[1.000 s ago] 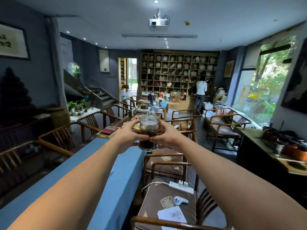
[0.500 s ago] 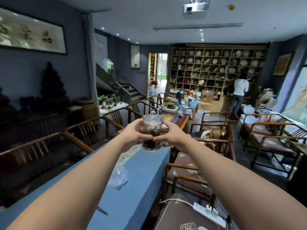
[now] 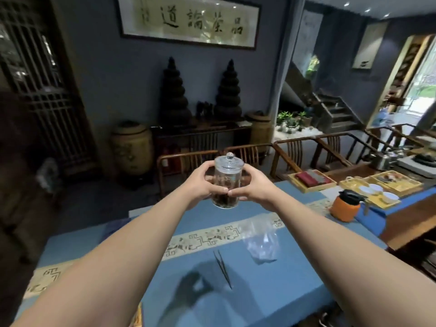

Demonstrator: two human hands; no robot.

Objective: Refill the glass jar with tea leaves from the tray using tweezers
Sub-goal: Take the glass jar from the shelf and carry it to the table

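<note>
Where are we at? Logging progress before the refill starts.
Both hands, left hand and right hand, grip the glass jar, lid on. Tweezers lie untouched on the table. Nothing blocking.

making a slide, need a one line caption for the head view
Both hands hold a lidded glass jar above the blue table; tweezers lie unused.

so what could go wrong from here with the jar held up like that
The lidded glass jar is held in the air above the blue table by the left hand and right hand; a slip could break it. Its lid may only be resting on the jar, so tilting might drop it. Setting the jar down blindly could land it on the tweezers or the clear plastic bag.
</note>
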